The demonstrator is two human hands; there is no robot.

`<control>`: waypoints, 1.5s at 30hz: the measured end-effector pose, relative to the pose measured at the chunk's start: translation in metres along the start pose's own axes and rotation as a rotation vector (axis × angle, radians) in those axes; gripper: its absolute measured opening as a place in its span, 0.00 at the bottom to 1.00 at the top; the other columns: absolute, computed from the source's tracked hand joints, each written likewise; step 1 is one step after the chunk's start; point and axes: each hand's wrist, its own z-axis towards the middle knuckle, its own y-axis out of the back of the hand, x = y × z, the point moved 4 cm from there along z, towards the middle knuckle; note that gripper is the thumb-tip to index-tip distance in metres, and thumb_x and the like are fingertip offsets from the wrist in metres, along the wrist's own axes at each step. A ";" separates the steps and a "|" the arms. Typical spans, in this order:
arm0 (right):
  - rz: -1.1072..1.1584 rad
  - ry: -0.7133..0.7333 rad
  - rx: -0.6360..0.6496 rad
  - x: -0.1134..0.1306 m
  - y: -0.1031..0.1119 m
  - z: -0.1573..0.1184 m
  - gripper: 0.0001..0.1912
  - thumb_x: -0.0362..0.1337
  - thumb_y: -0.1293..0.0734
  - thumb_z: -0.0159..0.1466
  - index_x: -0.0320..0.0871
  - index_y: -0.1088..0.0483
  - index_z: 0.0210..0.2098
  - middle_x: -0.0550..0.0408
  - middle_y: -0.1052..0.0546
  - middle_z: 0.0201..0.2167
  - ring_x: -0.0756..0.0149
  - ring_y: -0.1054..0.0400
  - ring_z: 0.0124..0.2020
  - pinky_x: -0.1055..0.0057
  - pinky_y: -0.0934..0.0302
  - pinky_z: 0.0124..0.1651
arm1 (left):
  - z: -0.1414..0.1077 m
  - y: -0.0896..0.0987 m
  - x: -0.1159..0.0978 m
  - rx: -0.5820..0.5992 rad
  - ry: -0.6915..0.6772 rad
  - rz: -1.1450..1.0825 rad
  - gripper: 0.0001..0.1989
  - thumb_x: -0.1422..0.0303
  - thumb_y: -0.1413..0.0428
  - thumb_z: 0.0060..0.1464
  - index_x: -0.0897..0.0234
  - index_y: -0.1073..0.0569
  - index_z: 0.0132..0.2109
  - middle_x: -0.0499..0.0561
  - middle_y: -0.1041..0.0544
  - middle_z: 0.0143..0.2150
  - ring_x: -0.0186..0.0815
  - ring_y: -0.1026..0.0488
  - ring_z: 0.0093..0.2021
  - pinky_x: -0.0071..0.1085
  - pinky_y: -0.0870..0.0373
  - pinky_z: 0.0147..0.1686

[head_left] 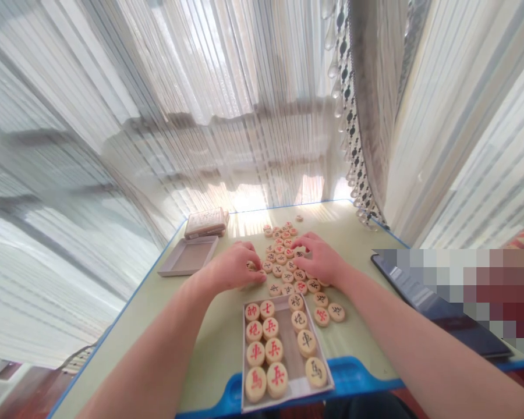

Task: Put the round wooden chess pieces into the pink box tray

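Observation:
Round wooden xiangqi pieces with red or black characters lie in a loose spread [278, 269] on the table. My left hand [236, 265] is at the left side of this spread, its fingers curled round one xiangqi piece [250, 265] partly hidden by them. Over the right side of the spread, my right hand [321, 259] has its thumb and fingers apart, with a black-lettered piece [300, 255] between them. Closest to me stands a shallow cardboard box [293, 364]. Two columns of red pieces [255, 353] fill its left, and one column of black pieces [306, 343] lines its right.
A shallow tray-like lid [187, 256] lies at the left, near a stack of flat boxes [206, 222]. At the right rests a dark flat tablet-like object [423, 302], partly blurred out. The pale green table [152, 326] has a blue edge. String curtains [227, 134] hang behind it.

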 end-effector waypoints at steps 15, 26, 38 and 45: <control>0.059 0.210 -0.151 0.020 0.014 -0.008 0.14 0.36 0.35 0.54 0.42 0.31 0.41 0.51 0.29 0.36 0.63 0.35 0.38 0.68 0.41 0.41 | -0.007 0.005 -0.013 0.007 -0.019 -0.007 0.13 0.61 0.44 0.44 0.58 0.21 0.38 0.49 0.21 0.36 0.37 0.27 0.35 0.29 0.32 0.36; 0.080 0.441 -0.101 0.058 0.009 -0.029 0.06 0.36 0.33 0.55 0.42 0.30 0.32 0.55 0.28 0.27 0.69 0.36 0.29 0.71 0.40 0.34 | -0.010 0.006 -0.035 0.057 -0.072 -0.221 0.18 0.63 0.42 0.45 0.65 0.24 0.45 0.52 0.22 0.38 0.34 0.28 0.36 0.27 0.31 0.36; 0.072 0.445 -0.093 0.058 0.008 -0.031 0.06 0.36 0.32 0.54 0.43 0.33 0.30 0.55 0.27 0.28 0.69 0.34 0.30 0.71 0.39 0.35 | -0.005 0.001 -0.032 0.064 -0.073 -0.389 0.21 0.67 0.40 0.43 0.68 0.25 0.46 0.52 0.22 0.39 0.34 0.29 0.36 0.29 0.32 0.37; 0.025 0.451 -0.098 0.059 0.009 -0.031 0.10 0.35 0.32 0.54 0.42 0.30 0.36 0.53 0.25 0.33 0.67 0.32 0.33 0.69 0.37 0.38 | 0.000 -0.004 -0.030 0.057 -0.105 -0.526 0.19 0.65 0.39 0.42 0.67 0.24 0.43 0.51 0.22 0.38 0.33 0.28 0.36 0.27 0.32 0.35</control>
